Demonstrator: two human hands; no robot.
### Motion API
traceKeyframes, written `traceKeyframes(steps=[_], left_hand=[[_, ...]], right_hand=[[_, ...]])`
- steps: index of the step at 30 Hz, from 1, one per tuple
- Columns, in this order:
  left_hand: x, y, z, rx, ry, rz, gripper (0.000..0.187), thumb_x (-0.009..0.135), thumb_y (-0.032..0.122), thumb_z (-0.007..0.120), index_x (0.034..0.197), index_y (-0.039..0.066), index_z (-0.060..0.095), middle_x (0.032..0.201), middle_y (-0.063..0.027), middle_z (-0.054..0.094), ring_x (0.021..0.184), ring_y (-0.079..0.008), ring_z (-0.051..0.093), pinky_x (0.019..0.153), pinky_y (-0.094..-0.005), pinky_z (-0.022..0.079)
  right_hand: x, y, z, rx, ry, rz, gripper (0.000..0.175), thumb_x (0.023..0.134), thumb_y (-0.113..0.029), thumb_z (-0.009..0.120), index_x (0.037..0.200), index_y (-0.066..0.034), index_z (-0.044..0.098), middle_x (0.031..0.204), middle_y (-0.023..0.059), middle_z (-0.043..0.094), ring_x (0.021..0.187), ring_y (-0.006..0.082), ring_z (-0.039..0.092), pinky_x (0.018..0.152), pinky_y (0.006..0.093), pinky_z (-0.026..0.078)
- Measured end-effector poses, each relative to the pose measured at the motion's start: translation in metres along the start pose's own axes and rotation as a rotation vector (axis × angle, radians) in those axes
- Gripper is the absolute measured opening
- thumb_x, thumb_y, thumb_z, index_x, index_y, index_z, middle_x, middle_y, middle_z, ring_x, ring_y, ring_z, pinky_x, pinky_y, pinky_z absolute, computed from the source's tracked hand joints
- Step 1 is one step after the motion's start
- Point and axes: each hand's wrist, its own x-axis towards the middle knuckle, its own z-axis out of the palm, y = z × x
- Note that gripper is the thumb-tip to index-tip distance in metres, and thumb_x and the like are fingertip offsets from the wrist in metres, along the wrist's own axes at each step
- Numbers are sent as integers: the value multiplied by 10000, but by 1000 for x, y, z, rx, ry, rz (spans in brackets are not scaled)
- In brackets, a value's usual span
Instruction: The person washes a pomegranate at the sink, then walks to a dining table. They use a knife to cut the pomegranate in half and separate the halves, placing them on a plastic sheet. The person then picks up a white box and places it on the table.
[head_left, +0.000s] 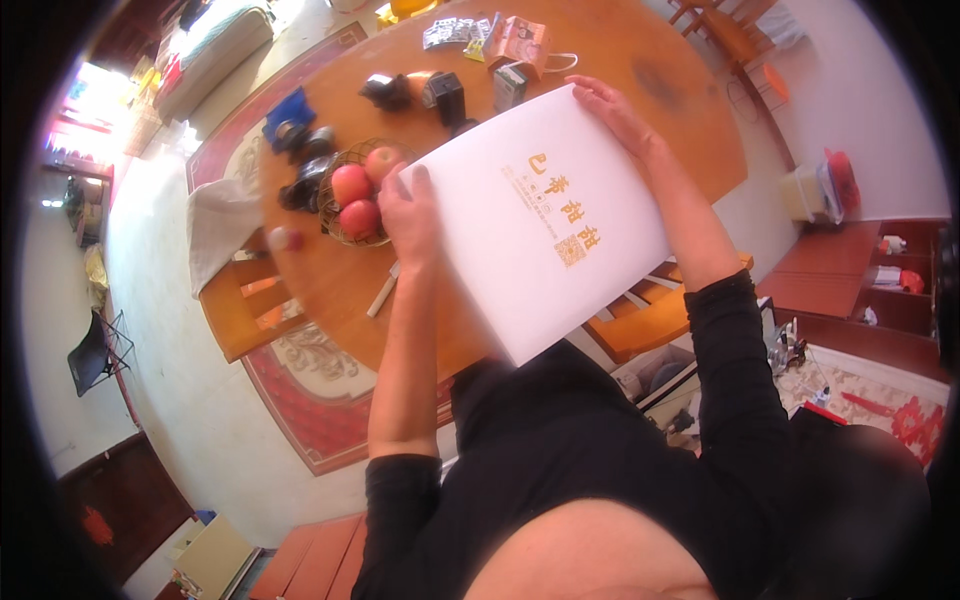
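A large white cardboard box (495, 262) with gold printing and a printed code on its top is held over the near part of a round wooden table (675, 82). My left hand (409, 214) grips its left corner, with the thumb on the top face. At the far right corner, my right hand (615, 116) lies along the edge, fingers over the rim. Just beyond my left hand, a wire basket (327, 214) holds several red apples (351, 186). A knife with a pale handle (382, 292) lies on the table near my left forearm. The box's underside is hidden.
Beyond the box stand a printed paper bag (519, 41), a small carton (510, 86) and a black device (448, 94). Dark objects and a blue cloth (289, 112) lie left of the basket. Wooden chairs (240, 307) stand at the left and at the near right (645, 322).
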Motion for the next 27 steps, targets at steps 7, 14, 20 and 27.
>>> traceKeyframes(steps=[7, 14, 20, 27], left_hand=[[-67, 25, -51, -3, -98, -59, 552, 956, 321, 638, 1312, -44, 426, 1141, -106, 553, 1018, -167, 539, 906, -284, 448], [-181, 36, -82, -181, -637, -832, 347, 941, 277, 663, 1071, 6, 490, 921, -89, 588, 768, -177, 634, 714, -320, 576], [-193, 55, -72, -300, -582, -868, 407, 869, 222, 751, 1057, -15, 478, 1000, -117, 569, 894, -198, 635, 764, -353, 592], [-200, 50, -60, -390, -543, -764, 413, 851, 173, 754, 1078, -40, 483, 1023, -135, 578, 890, -204, 634, 775, -352, 588]], right_hand=[[-91, -10, -41, -223, 338, 44, 488, 947, -436, 596, 1286, -85, 595, 1152, 33, 634, 1016, 119, 578, 838, 284, 462], [-219, 3, -22, -290, 225, 251, 472, 946, -442, 578, 1167, -28, 633, 952, 4, 627, 819, 75, 549, 665, 234, 444], [-222, 9, -15, -309, 331, 313, 455, 939, -427, 608, 1164, -32, 637, 890, 6, 641, 729, 67, 565, 555, 216, 446], [-231, 19, -14, -39, 372, 310, 437, 946, -407, 644, 1172, -34, 632, 883, 15, 663, 671, 73, 608, 560, 203, 502]])
